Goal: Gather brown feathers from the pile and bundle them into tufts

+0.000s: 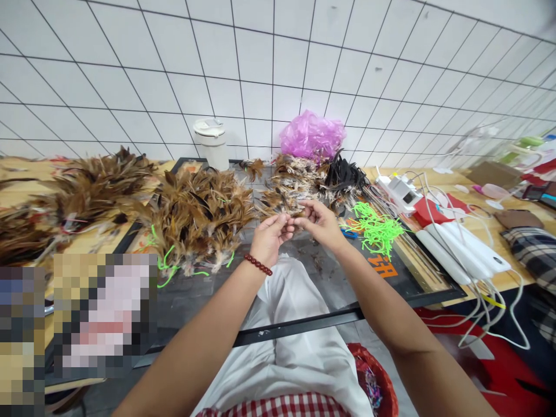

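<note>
Your left hand (271, 234) and your right hand (320, 223) meet just above the table (195, 298), with the fingertips touching. Each grip is pressed together, thumb against fingers. Both pinch the same small tuft of feathers (296, 216), held between the two hands in the middle of the view. The tuft is too small to make out further.

A string of dark red beads (258, 264) circles your left wrist. Just beyond your hands lies a speckled feather pile (289, 185), and black feathers (343, 174) lie right of it. A pink plastic bag (311, 136) sits behind both, against the tiled wall. Left of your hands is a big brown feather heap (195, 217), and another brown heap (87, 191) lies farther left. A white lidded cup (211, 142) stands at the wall behind them.

Near your right hand, a tangle of bright green cords (376, 226) lies on the table. Past it there are a white power strip (402, 194) and white power banks (460, 249) trailing cables. A red basket (376, 382) sits low by your right forearm.
</note>
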Demonstrator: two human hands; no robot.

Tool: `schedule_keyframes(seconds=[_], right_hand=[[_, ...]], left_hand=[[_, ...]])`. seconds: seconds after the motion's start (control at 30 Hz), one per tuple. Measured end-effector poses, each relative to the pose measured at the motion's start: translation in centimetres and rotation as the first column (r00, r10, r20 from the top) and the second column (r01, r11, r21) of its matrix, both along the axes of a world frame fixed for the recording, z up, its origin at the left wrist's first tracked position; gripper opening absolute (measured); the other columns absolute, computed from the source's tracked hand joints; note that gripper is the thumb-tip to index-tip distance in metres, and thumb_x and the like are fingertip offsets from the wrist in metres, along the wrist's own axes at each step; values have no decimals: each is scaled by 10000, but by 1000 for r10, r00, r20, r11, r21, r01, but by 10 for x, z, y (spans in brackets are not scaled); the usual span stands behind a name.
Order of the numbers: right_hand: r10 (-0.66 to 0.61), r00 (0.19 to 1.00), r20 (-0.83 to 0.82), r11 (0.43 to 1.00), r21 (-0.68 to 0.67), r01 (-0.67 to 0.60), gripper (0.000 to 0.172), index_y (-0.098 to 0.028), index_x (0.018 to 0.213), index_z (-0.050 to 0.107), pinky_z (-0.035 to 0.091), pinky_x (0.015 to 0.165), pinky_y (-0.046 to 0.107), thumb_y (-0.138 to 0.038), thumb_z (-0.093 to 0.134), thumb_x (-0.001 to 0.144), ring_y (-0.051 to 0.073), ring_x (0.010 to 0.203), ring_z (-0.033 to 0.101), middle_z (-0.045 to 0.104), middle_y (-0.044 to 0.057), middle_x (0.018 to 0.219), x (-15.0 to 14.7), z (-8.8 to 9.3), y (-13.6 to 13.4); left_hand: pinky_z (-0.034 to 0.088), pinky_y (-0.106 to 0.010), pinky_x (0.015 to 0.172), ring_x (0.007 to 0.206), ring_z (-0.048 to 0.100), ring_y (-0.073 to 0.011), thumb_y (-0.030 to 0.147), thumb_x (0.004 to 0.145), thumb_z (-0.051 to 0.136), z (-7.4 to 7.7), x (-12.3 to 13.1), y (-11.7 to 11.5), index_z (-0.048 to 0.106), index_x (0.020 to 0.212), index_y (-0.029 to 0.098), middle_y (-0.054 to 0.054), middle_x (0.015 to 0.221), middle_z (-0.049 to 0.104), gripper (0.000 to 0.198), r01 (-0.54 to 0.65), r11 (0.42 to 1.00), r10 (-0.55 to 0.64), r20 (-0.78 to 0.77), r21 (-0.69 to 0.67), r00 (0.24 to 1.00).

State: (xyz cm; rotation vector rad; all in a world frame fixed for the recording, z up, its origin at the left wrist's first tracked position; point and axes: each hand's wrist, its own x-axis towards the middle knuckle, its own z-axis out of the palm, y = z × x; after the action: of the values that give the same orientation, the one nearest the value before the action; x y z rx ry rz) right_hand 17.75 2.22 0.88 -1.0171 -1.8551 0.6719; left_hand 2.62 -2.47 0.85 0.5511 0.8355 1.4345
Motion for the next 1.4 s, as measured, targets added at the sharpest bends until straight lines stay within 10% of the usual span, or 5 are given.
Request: schedule_keyframes(seconds=[0.43, 0.67, 0.83, 1.2, 1.4], right_hand=[[-110, 856, 505, 994, 39, 104, 133, -192, 798, 694, 409, 681, 251, -288, 612, 757, 142, 728, 561, 626, 34, 792, 8, -12, 6], [-102, 992, 78, 967, -228, 117, 140, -170, 711, 632, 381, 567, 234, -308, 606, 701, 102, 547, 487, 599, -14, 623, 6, -10, 12], [0, 925, -381, 836, -507, -209, 242, -172, 710, 597, 366, 507, 217, -366, 712, 624, 83, 502, 484, 585, -30, 586, 0, 4, 2], [53, 905, -422, 893, -385, -232, 198, -169, 650, 611, 421, 630, 246, -296, 754, 601, 93, 609, 505, 567, -33, 636, -16, 6, -10], [163, 875, -455, 801, -457, -386, 245, -174, 765, 641, 416, 622, 213, -311, 777, 615, 72, 627, 517, 592, -37, 703, -2, 10, -6]], left_hand=[[427, -169, 482, 510, 540, -56, 275, 656, 763, 0, -2, 3, 661, 776, 100, -4, 599, 603, 236, -153, 988, 153, 4, -6, 988], [468, -196, 539, 577, 592, -81, 254, 659, 758, -1, 0, 2, 673, 784, 96, -35, 669, 643, 219, -122, 992, 121, -14, -22, 993], [508, -228, 629, 636, 632, -105, 202, 674, 745, 0, 1, 0, 675, 754, 85, -74, 727, 673, 158, -61, 996, 59, -42, -71, 997], [520, -207, 591, 592, 632, -103, 159, 754, 679, 1, 1, -2, 664, 784, 73, -63, 668, 660, 92, 141, 982, -143, -12, -125, 990], [497, -180, 521, 514, 579, -73, 123, 769, 655, 1, 0, -2, 655, 737, 71, -37, 604, 625, 61, 202, 971, -211, -62, -128, 976]])
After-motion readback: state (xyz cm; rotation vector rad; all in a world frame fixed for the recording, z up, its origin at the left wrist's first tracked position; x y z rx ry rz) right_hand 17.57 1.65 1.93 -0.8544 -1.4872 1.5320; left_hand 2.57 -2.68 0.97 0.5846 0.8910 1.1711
